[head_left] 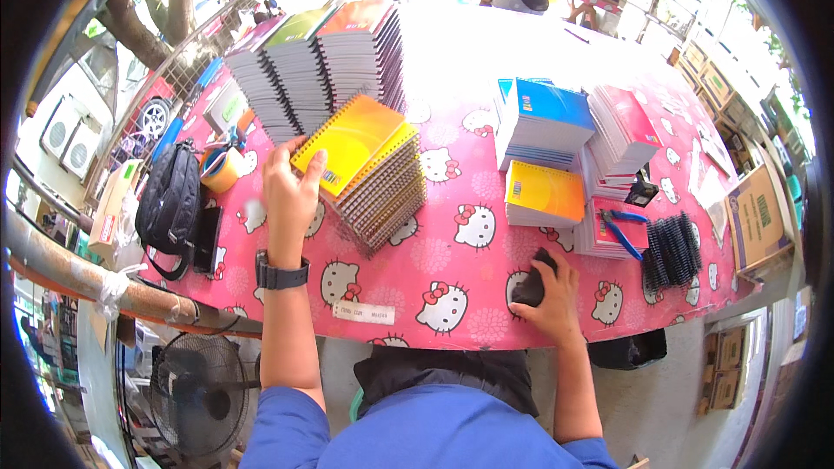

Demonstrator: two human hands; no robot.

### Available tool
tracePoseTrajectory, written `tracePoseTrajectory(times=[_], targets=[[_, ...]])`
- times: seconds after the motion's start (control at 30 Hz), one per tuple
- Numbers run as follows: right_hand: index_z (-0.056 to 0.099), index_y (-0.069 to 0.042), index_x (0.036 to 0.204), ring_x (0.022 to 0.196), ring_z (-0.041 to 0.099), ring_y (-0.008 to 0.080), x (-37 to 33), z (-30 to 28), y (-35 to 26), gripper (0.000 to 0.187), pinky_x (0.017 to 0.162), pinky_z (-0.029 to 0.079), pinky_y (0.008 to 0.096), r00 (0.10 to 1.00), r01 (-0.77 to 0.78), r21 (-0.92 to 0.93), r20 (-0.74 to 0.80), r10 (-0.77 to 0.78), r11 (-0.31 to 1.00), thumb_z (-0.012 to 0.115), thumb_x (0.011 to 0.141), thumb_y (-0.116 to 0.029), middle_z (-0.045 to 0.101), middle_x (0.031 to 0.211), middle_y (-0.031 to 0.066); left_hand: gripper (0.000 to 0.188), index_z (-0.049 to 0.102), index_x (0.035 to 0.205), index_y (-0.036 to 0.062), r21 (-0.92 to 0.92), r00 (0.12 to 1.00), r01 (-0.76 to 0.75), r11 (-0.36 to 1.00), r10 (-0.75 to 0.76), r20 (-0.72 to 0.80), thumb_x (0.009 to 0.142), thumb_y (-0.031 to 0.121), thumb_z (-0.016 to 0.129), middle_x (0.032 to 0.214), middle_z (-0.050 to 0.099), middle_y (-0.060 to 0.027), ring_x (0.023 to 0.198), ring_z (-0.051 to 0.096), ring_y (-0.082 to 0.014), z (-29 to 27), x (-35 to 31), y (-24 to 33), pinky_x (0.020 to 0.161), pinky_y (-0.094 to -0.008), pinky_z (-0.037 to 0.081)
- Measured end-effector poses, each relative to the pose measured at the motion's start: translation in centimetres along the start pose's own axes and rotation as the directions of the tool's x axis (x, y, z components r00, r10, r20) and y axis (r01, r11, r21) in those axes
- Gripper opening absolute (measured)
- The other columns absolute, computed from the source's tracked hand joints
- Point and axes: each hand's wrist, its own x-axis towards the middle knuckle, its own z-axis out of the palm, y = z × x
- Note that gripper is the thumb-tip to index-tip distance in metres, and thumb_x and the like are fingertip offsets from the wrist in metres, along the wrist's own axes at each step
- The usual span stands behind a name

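pinching the left corner of the top yellow notebook (358, 141) between thumb and fingers, the left hand (291, 187) is partly closed beside that spiral-bound stack, which stands just in front of taller notebook stacks (300, 78). the right hand (554, 297) curls around a small black object (532, 280) on the pink tablecloth (479, 274), near the blue-handled pliers (622, 233).
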Motion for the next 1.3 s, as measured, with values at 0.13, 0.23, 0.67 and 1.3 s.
tracePoseTrajectory(times=[0.13,0.23,0.67,1.3], targets=[[0.052,-0.010,0.117,0.117,0.033,0.0370,-0.8,-2.0,0.1,0.077,0.097,0.030,0.0478,0.998,-0.065,-0.071,0.015,0.066,0.995,0.083,0.049,-0.033,0.036,0.131,0.0139,0.045,0.056,0.114,0.0010,-0.169,0.997,0.017,0.985,-0.003,0.079,0.084,0.033,0.062,0.115,0.051,-0.0154,0.100,0.050,-0.0310,0.2,-0.1,-0.6,0.085,-0.0381,0.041],[0.056,-0.008,0.111,0.112,0.040,0.0348,0.9,-2.7,-0.4,0.064,0.096,0.030,0.0466,0.986,0.099,-0.059,-0.127,-0.106,0.993,0.079,0.057,-0.031,0.046,0.123,0.0123,0.042,0.058,0.111,0.0023,0.264,0.902,-0.310,0.913,0.370,-0.220,0.082,0.032,0.064,0.113,0.052,-0.0134,0.099,0.050,-0.0312,-0.4,-0.2,2.6,0.086,-0.0390,0.041],[0.064,-0.009,0.086,0.078,0.058,0.0206,6.1,-2.8,-2.8,0.015,0.077,0.042,0.0360,0.770,0.530,-0.172,-0.312,-0.556,0.830,0.059,0.072,-0.008,0.063,0.080,0.0037,0.041,0.045,0.117,0.0025,-0.497,0.477,0.845,-0.200,-0.142,0.868,0.083,0.017,0.062,0.113,0.053,-0.0123,0.101,0.055,-0.0213,7.0,-10.7,9.8,0.079,-0.0306,0.048],[0.053,-0.004,0.098,0.074,0.048,0.0054,1.0,6.5,-6.8,0.012,0.063,0.042,0.0215,0.938,0.000,0.952,-0.106,0.330,0.307,0.054,0.090,-0.013,0.053,0.083,0.0004,0.042,0.041,0.119,0.0037,-0.666,0.902,0.369,0.648,-0.078,0.424,0.081,0.001,0.059,0.112,0.050,-0.0108,0.103,0.050,-0.0189,8.6,-18.7,7.8,0.097,-0.0364,0.036]])
